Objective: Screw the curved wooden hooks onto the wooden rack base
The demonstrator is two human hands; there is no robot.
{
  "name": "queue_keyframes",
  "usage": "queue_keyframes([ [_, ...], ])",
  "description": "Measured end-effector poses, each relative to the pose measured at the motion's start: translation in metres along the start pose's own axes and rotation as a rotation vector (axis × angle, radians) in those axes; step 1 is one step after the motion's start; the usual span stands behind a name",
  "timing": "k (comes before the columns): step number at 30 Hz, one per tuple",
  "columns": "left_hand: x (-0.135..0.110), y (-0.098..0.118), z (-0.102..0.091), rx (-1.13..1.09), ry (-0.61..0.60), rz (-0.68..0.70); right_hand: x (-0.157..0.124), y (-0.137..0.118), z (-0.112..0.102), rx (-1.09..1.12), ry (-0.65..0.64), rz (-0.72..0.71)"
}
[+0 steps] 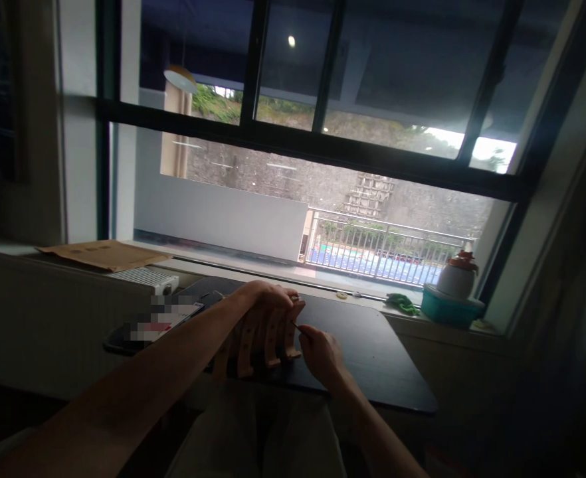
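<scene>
right grip [321, 353] pinches slim tool [297, 326] beside wooden slats [272, 342]

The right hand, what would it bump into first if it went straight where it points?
Probably the rightmost curved wooden piece: the thin dark tool in the right hand points at it and would get there first. This view can't show whether the tip already touches.

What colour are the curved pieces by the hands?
The curved pieces are brown, best seen in the head view.
</scene>
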State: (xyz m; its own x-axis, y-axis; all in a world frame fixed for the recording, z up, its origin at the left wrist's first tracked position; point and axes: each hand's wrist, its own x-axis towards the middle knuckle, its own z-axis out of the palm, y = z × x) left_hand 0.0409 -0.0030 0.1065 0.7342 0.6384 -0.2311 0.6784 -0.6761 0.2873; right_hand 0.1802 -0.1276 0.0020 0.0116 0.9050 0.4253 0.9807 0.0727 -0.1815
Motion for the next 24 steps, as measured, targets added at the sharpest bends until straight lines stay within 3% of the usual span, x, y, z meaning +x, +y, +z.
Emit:
queue_keyframes([
  [5,-0.008,0.007,-0.001,-0.028,0.006,-0.036,-0.002,-0.001,0.007,0.044,0.004,0.039],
  [14,-0.01,0.011,-0.001,-0.041,-0.009,-0.118,-0.001,-0.017,-0.005,-0.047,-0.05,-0.104],
  [24,-0.007,0.01,-0.001,-0.047,-0.012,-0.069,0.013,0.0,0.007,0.12,-0.054,-0.04],
])
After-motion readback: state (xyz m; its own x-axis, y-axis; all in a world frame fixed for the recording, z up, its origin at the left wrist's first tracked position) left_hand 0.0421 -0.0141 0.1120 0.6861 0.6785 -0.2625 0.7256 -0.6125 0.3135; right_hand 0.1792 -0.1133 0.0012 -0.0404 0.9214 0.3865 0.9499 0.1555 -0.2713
